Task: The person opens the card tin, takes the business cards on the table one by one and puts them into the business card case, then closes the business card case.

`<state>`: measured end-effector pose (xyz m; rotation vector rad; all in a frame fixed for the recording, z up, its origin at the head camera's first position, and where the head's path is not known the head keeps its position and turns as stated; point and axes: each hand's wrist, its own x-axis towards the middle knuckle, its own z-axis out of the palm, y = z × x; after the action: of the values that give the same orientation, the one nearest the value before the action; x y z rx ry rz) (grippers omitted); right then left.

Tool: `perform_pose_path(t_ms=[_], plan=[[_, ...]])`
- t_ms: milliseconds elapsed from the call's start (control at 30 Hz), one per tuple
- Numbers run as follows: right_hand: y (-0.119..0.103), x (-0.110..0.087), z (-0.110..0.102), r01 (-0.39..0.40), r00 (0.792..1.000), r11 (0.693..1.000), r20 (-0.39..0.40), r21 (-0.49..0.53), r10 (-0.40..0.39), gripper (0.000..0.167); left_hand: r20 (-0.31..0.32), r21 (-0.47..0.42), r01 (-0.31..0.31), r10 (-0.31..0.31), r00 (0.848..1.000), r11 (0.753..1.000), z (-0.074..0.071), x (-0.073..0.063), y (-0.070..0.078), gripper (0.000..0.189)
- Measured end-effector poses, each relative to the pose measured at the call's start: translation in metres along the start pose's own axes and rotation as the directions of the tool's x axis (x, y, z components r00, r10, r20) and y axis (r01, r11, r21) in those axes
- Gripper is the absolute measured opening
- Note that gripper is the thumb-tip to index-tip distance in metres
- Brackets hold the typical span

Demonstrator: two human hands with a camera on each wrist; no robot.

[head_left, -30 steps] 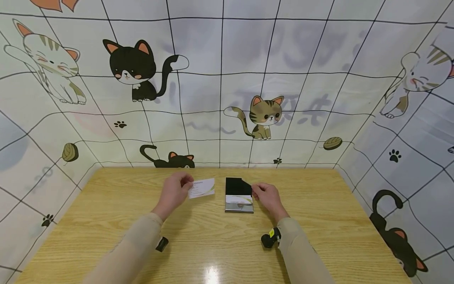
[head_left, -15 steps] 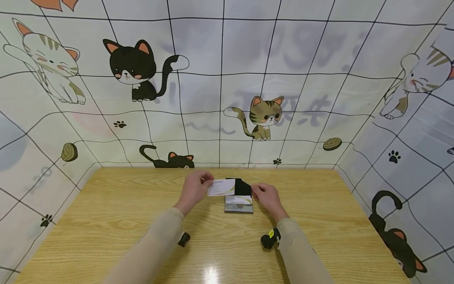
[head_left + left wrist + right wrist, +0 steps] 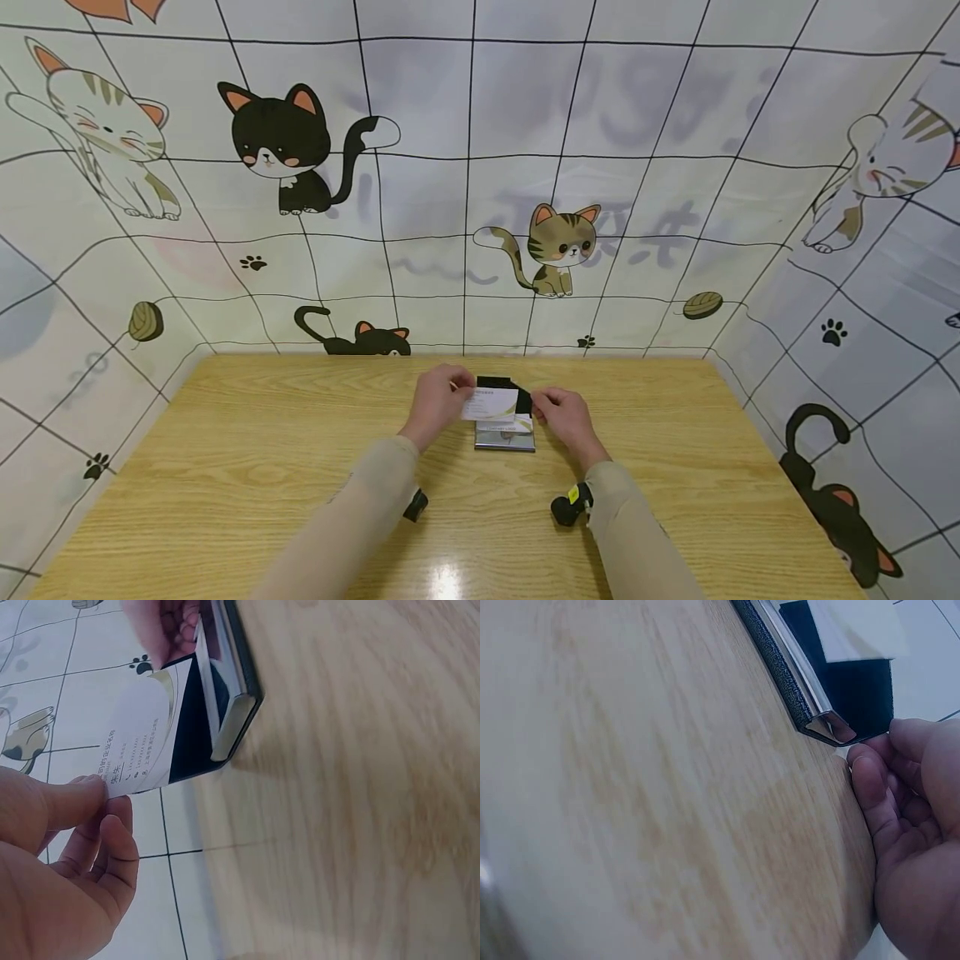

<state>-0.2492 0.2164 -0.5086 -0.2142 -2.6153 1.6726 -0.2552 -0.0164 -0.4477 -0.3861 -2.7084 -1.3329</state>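
Note:
My left hand (image 3: 441, 400) pinches a white business card (image 3: 491, 403) by its left end, between thumb and fingers. The card has printed lines and a yellow-green curve; it overlaps the black flap of a card case (image 3: 504, 440) in the head view. That case lies on the table with its flap spread open toward the wall and a shiny metal pocket nearer me. Another printed card (image 3: 517, 423) sits in the pocket, partly covered. At the case's right side, my right hand (image 3: 567, 417) pinches the flap's edge (image 3: 881, 701) between thumb and fingers.
The wooden table (image 3: 675, 483) ends at a wall covering (image 3: 420, 250) printed with cats and grid lines. Each wrist carries a small black camera (image 3: 567, 508) beside a beige sleeve (image 3: 637, 525).
My left hand has carried the business card rightward from beside the case to over its black flap. My right hand has stayed at the flap's edge.

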Motion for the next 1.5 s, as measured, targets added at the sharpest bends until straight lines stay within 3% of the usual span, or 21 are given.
perform_pose_path(t_ms=[167, 367, 700, 1000, 1500], plan=[[0.001, 0.0, 0.0, -0.006, 1.0, 1.0, -0.006, -0.002, 0.006, 0.028, 0.024, -0.008, 0.008, -0.008, 1.0, 1.0, 0.01, 0.001, 0.0, 0.012], [0.0, -0.001, 0.0, 0.001, 1.0, 1.0, 0.006, 0.014, -0.001, 0.029, 0.008, -0.005, -0.024, 0.024, 1.0, 1.0, 0.02, 0.001, 0.0, 0.012], [0.001, 0.001, 0.001, -0.003, 1.0, 1.0, -0.008, 0.001, 0.003, 0.026, -0.01, 0.02, -0.01, 0.01, 1.0, 1.0, 0.031, 0.002, -0.005, 0.011], [0.002, 0.0, 0.001, 0.008, 1.0, 1.0, -0.005, 0.003, -0.008, 0.029, -0.02, 0.015, -0.022, 0.023, 1.0, 1.0, 0.033, -0.001, -0.007, 0.011], [0.001, -0.001, 0.0, -0.015, 1.0, 1.0, 0.002, 0.014, 0.015, 0.027, 0.055, 0.059, 0.014, -0.018, 0.998, 0.998, 0.035, 0.001, -0.013, 0.012]])
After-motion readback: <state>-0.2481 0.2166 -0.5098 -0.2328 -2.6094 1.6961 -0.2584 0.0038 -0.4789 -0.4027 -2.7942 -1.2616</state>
